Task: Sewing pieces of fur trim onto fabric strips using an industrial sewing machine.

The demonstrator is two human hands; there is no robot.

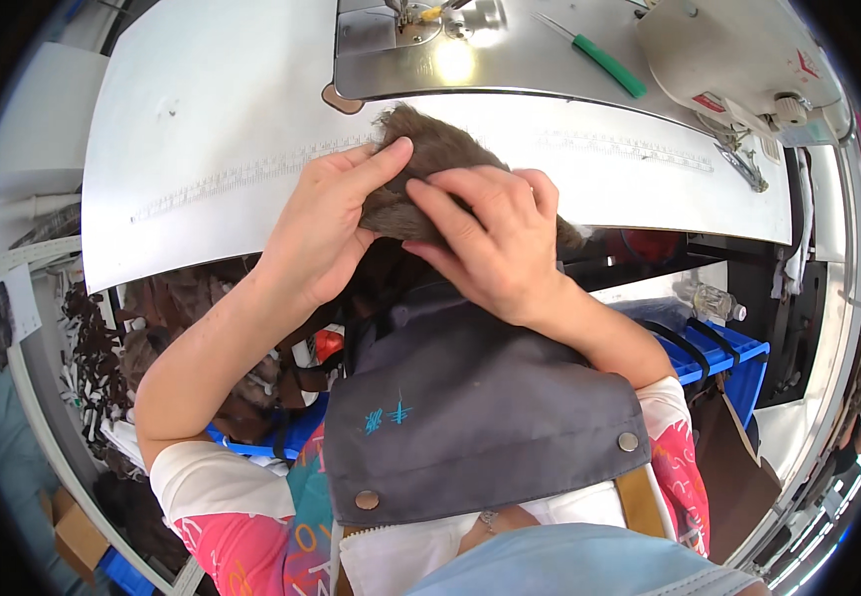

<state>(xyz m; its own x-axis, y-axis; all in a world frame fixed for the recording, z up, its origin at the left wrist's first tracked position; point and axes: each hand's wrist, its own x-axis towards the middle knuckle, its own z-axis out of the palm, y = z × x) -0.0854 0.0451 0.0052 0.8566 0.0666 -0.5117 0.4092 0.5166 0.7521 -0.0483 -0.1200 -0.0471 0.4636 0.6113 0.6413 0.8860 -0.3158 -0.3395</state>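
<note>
A piece of brown fur (430, 149) is held over the front edge of the white work surface. My left hand (336, 214) grips its left side, thumb on top and the other fingers mostly behind it. My right hand (490, 233) has curled fingers pressed into the fur from the right and below. Just beyond sits the metal bed of a sewing machine (500, 70), with its lit needle area at the top.
A green-handled pointed tool (609, 65) lies on the metal bed, near the machine's pale body (728, 50). Printed rulers run along the white surface (172, 119). Below are dark scraps (102, 377), a blue crate (748, 372) and a plastic bottle (708, 303).
</note>
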